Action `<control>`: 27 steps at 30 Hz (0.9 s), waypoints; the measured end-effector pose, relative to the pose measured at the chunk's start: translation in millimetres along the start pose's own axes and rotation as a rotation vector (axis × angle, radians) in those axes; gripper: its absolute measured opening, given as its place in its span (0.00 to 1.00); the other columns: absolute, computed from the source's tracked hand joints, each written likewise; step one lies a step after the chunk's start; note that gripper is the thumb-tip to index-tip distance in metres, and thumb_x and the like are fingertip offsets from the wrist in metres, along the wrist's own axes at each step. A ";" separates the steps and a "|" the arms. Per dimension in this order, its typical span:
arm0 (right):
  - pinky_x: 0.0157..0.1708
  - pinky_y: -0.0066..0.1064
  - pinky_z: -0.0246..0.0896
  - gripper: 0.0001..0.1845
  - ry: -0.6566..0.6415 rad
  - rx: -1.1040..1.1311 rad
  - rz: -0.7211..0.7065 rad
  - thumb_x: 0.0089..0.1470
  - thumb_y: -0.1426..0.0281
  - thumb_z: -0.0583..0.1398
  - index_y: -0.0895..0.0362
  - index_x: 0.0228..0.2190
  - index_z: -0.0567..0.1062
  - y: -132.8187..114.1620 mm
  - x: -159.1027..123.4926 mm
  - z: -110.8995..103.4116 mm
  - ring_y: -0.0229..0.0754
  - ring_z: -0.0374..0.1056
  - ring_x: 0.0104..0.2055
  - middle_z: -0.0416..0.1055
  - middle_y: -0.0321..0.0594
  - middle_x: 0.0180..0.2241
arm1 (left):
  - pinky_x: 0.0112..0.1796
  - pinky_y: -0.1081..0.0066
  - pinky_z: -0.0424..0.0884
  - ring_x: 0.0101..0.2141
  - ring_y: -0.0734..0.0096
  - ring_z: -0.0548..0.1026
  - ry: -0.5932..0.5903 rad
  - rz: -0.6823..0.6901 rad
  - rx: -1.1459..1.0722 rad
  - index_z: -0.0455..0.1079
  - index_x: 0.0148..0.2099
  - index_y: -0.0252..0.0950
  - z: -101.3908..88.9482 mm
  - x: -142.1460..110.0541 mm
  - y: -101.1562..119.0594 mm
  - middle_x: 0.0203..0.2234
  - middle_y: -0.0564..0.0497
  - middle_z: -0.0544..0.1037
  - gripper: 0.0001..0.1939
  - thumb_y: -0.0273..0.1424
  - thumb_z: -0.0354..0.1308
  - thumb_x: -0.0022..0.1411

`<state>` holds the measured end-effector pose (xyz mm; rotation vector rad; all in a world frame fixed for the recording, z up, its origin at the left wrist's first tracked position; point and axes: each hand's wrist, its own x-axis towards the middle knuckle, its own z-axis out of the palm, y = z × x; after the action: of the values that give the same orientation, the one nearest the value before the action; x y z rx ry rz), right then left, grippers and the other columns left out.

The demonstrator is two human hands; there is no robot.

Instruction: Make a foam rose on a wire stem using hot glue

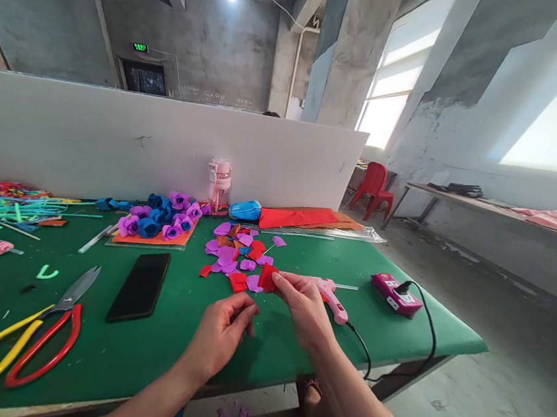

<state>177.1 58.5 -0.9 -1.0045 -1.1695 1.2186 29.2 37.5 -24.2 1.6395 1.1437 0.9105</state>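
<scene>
**Green table [180,291] is bearing scattered pieces while the right hand [301,297] is pinching a red one**

Bare concrete walls [225,50] are rising around the room, and a white panel [166,143] is standing along the table's far side. Above the table's near half, the right hand is gripping a small red piece [268,278] between thumb and fingertips, just beside a loose spread of purple, red, brown and blue pieces [227,255]. To its left, the left hand [227,326] is hovering apart from the red piece, its fingers curling inward toward the thumb; I cannot tell whether it is holding anything.

Just beyond the right hand, a pink glue gun [335,304] is lying partly hidden, its black cable [361,342] trailing over the table's edge. Farther right, a magenta box [396,295] with a plug in it is resting on the green top.

On the left, a black phone [139,287] is lying near scissors [65,302] whose handles are showing yellow and red. Behind the phone, purple and blue flowers [152,227] are sitting on an orange sheet [177,241]. Against the panel, a pink bottle [219,182] is standing upright beside a blue packet [245,210].
</scene>
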 end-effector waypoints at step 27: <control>0.35 0.30 0.56 0.15 -0.047 0.031 0.020 0.47 0.59 0.60 0.59 0.25 0.79 2.7 -1.7 1.1 0.39 0.63 0.30 0.72 0.39 0.24 | 0.19 0.77 0.55 0.16 0.79 0.59 -0.020 -0.041 -0.005 0.65 0.30 0.35 -3.3 -0.2 0.7 0.18 0.55 0.68 0.15 0.41 0.48 0.59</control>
<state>175.6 57.1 -3.5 -0.9708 -1.1758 1.2785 26.3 38.0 -22.6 1.6118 1.1559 0.8688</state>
